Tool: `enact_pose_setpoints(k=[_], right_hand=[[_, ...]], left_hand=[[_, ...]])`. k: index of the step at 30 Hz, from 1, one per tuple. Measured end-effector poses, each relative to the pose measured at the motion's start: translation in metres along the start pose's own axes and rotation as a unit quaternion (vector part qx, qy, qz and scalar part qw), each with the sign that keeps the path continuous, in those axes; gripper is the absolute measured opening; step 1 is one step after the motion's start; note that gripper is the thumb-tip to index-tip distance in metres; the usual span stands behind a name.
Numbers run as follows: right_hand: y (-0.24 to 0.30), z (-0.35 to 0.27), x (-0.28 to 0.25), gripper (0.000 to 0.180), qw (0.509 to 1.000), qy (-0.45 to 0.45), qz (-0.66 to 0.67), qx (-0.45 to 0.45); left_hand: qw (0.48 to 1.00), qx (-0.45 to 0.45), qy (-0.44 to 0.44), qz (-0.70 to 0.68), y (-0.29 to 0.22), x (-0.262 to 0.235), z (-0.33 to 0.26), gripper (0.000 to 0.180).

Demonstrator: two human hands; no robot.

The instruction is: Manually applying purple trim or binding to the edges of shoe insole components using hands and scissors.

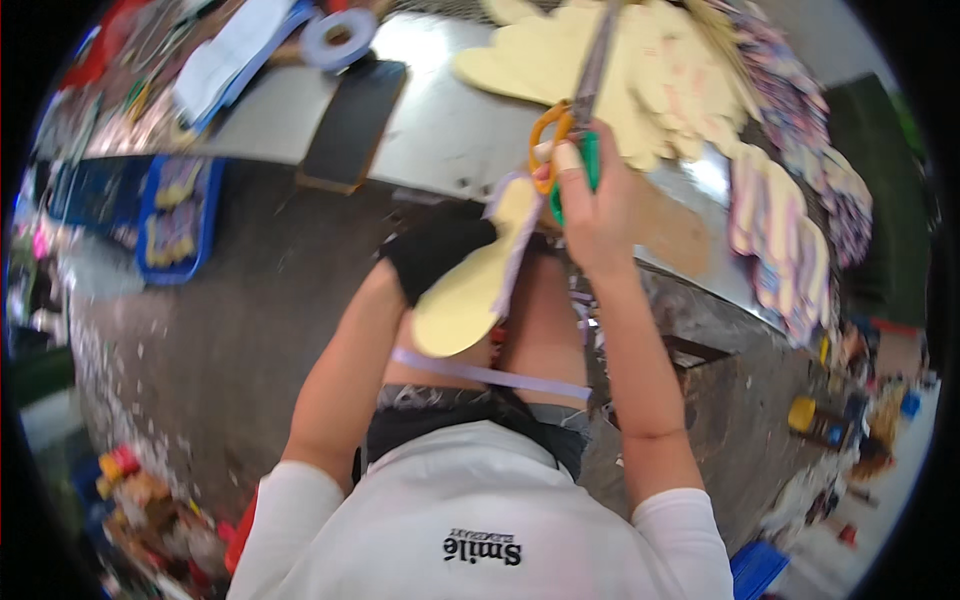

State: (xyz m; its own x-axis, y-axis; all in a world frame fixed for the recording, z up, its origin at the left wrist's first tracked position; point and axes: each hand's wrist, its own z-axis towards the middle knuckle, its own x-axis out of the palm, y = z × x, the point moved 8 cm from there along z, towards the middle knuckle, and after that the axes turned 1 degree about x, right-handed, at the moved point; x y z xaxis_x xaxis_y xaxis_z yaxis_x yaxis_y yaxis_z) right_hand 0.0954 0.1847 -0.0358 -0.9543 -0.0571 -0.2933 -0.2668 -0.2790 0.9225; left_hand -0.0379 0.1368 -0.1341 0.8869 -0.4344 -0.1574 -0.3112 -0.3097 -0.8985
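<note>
While the right arm reaches straight forward from the body, the right hand [595, 205] is closed through the orange and green handles of the scissors [572, 130], blades pointing up over the desk [440, 130]. The left arm bends inward; the gloved left hand [435, 250] grips a pale yellow cutout [465, 300] over the lap, just below the scissors.

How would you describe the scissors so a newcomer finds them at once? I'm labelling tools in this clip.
Start at the shiny metal table with its heap of pale yellow cut-out shapes. At its near edge the right hand holds the scissors, blades pointing away over the heap. Their orange and green handle loops set them apart from the yellow pieces around them.
</note>
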Motion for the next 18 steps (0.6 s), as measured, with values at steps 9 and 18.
enact_pose_setpoints(k=[9,18], right_hand=[[-0.04,-0.034,-0.186,0.054,0.834,-0.192,-0.514,0.068],[0.013,-0.085,-0.086,0.026,0.965,0.234,-0.108,-0.052]], left_hand=[[0.978,0.174,0.079,0.079,-0.018,0.035,-0.025,0.033],[0.971,0.027,0.156,0.179,-0.075,0.091,-0.032,0.02]])
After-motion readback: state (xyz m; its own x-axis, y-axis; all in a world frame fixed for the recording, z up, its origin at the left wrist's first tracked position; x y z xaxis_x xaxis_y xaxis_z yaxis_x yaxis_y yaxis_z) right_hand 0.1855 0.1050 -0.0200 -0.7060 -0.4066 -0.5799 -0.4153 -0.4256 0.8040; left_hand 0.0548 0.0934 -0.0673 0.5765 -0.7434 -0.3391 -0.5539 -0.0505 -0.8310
